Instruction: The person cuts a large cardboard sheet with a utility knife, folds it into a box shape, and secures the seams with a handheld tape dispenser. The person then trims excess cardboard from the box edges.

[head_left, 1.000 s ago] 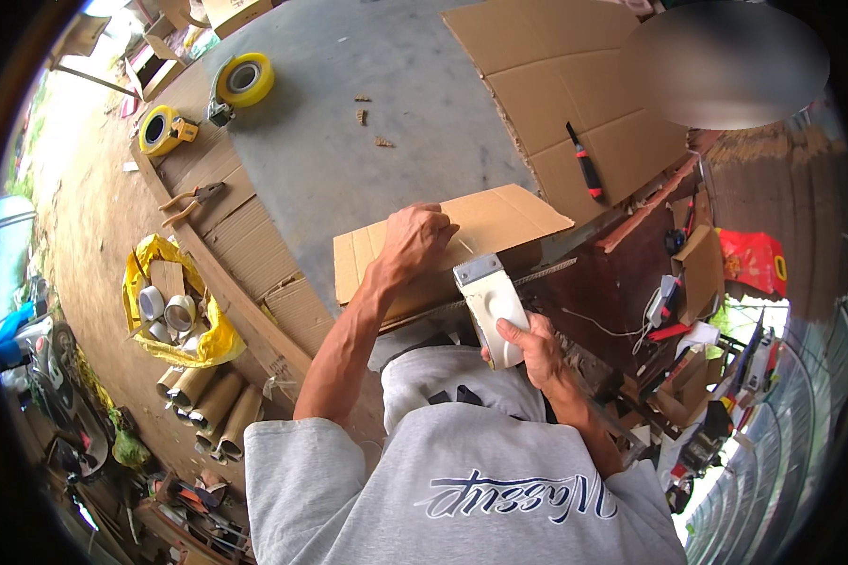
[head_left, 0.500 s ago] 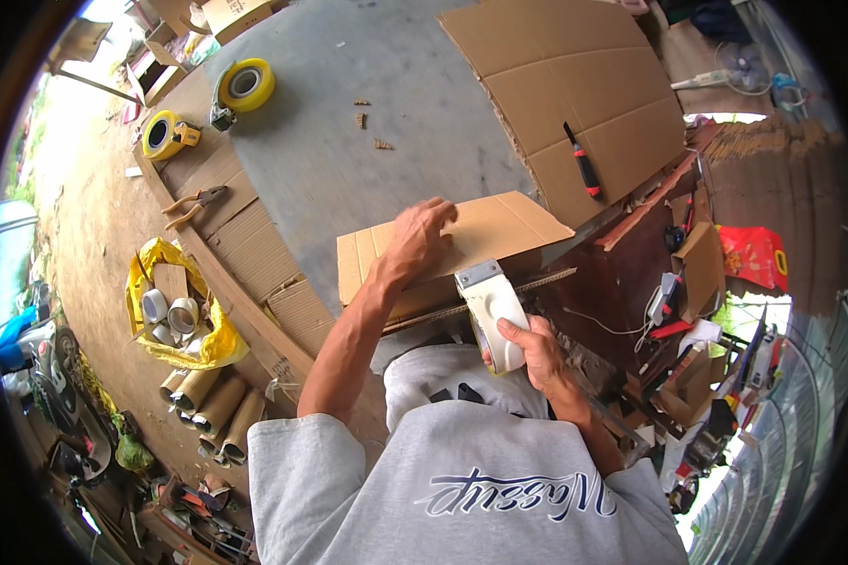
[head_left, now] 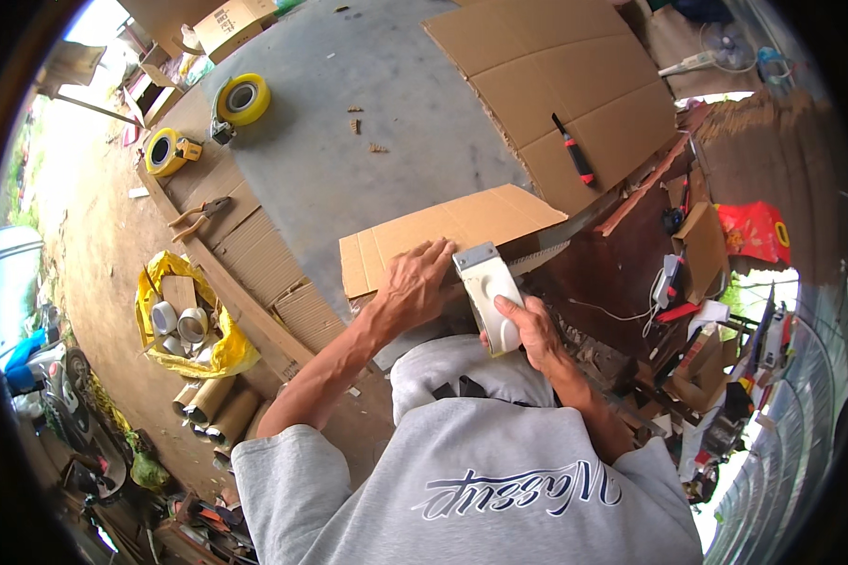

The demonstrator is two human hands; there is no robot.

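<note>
A brown cardboard box lies at the near edge of the grey work surface. My left hand rests on the box's near left edge, fingers stretched out and holding nothing. My right hand is closed around a white tape dispenser with a metal front end. That metal end points away from me, close to the box's near edge and just right of my left fingertips. The box's near side is mostly hidden beneath my hands and the dispenser.
A large cardboard sheet lies far right, with a red-and-black utility knife on it. Yellow tape dispensers and pliers lie to the left. A yellow bag of tape rolls and several cardboard tubes stand lower left.
My left hand has come down and toward me, from above the box's top to its near edge, with its fingers straightened. The near flap that stuck out now shows less. The dispenser stays in my right hand.
</note>
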